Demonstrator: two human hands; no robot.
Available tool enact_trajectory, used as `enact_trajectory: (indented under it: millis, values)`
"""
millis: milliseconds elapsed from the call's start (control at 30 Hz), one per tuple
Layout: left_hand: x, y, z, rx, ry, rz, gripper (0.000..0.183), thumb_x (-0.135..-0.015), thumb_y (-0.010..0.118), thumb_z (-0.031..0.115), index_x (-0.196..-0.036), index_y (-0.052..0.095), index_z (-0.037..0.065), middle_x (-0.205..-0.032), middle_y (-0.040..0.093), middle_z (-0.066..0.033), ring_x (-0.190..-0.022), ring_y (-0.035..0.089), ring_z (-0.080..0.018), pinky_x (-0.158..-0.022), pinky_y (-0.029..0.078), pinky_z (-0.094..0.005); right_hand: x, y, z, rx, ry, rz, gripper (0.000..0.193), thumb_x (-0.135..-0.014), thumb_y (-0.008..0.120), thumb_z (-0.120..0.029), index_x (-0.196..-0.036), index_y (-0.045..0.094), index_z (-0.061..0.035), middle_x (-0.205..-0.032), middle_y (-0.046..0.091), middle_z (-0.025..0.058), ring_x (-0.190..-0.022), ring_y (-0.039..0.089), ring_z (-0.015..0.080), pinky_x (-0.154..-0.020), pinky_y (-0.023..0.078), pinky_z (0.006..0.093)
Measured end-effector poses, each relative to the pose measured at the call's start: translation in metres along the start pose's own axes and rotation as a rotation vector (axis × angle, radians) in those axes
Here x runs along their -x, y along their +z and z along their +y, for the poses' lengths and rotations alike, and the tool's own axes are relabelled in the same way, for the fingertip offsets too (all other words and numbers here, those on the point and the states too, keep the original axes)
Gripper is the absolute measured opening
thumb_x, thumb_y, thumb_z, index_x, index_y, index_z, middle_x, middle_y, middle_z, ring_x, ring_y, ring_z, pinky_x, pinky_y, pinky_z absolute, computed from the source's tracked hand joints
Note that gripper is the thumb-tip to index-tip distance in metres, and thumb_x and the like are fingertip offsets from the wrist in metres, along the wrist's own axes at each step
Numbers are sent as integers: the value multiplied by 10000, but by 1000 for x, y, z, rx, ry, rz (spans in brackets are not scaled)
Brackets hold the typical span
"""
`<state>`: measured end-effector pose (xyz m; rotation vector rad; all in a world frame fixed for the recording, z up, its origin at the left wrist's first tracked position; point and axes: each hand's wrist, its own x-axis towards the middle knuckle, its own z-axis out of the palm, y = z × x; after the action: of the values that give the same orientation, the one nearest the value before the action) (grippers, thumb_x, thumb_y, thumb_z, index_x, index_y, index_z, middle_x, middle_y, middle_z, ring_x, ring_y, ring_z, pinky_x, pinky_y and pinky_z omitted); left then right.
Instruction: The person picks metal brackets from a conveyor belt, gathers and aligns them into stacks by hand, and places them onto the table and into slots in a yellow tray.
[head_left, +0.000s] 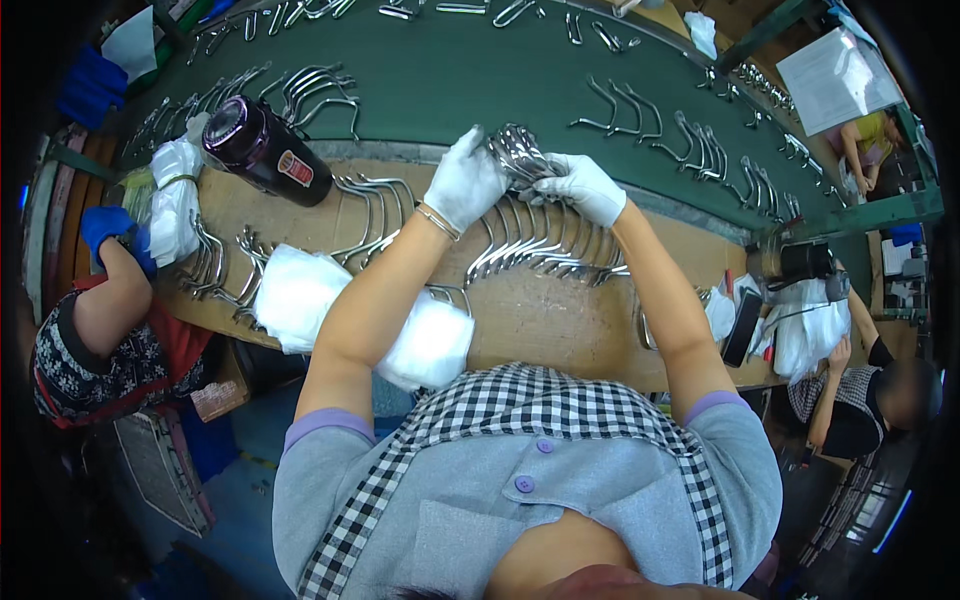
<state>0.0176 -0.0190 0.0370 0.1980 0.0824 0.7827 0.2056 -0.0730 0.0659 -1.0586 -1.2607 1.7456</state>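
Both my hands wear white gloves and meet over the far edge of the cardboard-covered bench (530,325). Between them is a bunch of shiny curved metal handles (517,150). My left hand (467,182) closes on the left side of the bunch, and my right hand (583,188) wraps its lower right side. Just below the hands, a row of similar curved metal rods (530,238) lies side by side on the bench. More of these rods (378,215) rest left of my left forearm. White plastic bags (428,342) lie beneath and beside that forearm.
A green conveyor belt (480,95) with scattered metal parts runs beyond the bench. A dark flask (265,150) stands at its left edge. Co-workers sit on both sides, one with a blue glove (108,232), another beside white bags (808,325). A black phone-like object (741,328) lies at right.
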Motion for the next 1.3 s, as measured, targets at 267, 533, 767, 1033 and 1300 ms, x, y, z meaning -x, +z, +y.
enact_trajectory:
  millis: [267,533,767,1033,1300]
  values:
    - [11,9,0,-77,-55,-26,474,-974,376,311,-1306,387,-27,-1299,470,-224,-1208,459,-343,-1062,326,-482,18,23,13,922,17,380,395,-765,685,-331,-1037,648,-47,-886,665,158,-808,635,306,-757,482,368]
    - [19,18,0,-355,-143,-98,489,-952,436,324,-1312,398,-5,-1324,450,-229,-1208,470,-338,-1041,358,-477,32,31,9,907,74,368,390,-759,657,-397,-1003,679,-93,-888,660,185,-844,628,346,-780,486,382]
    - [32,44,-18,-822,81,22,358,-819,655,69,-1153,561,-19,-1099,632,-118,-1024,605,-202,-917,467,-329,46,32,19,938,-138,635,366,-789,636,-283,-1085,634,-69,-985,648,191,-884,626,350,-805,483,391]
    - [35,44,-25,-1057,79,157,276,-798,681,35,-1062,610,2,-1010,655,-50,-897,603,-106,-829,483,-255,56,29,29,-256,101,376,507,-933,494,-410,-1188,519,28,-1022,637,204,-875,646,305,-763,511,400]
    - [38,45,-31,-1114,-5,78,299,-800,688,50,-1087,618,9,-1023,657,-43,-937,599,-105,-854,478,-263,26,53,46,-901,20,0,503,-946,426,-425,-1223,492,-10,-1197,566,166,-1065,576,298,-931,453,463]
